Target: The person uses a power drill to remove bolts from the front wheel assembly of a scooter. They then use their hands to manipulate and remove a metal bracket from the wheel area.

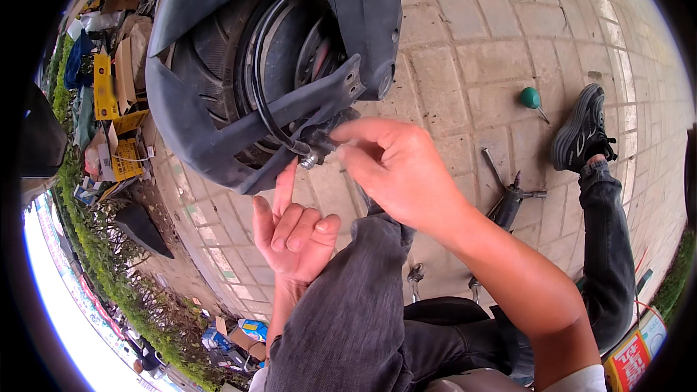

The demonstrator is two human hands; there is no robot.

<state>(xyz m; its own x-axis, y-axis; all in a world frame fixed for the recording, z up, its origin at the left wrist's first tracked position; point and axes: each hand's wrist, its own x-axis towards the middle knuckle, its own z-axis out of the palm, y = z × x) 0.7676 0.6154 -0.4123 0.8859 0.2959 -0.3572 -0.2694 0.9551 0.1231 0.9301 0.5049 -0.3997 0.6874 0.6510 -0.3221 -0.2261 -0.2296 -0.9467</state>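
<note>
A scooter's wheel (290,58) with a black tire sits inside a dark grey plastic fender (181,112). Along the wheel a black cable (263,112) curves down to a silver metal fitting (309,160) at the fender's lower edge. My left hand (298,236) is below it, index finger stretched up against the fender beside the fitting, other fingers loosely curled, holding nothing. Just right of the fitting, my right hand (388,167) has thumb and index finger bent together at a dark piece under the bracket (348,80). What lies between those fingertips is hidden.
On the paving bricks to the right lie a green-handled screwdriver (531,98) and a dark power tool (510,203) beside a metal rod. My shoe (581,131) rests farther right. Cardboard boxes (125,76), a dark panel (144,229) and a hedge line the left.
</note>
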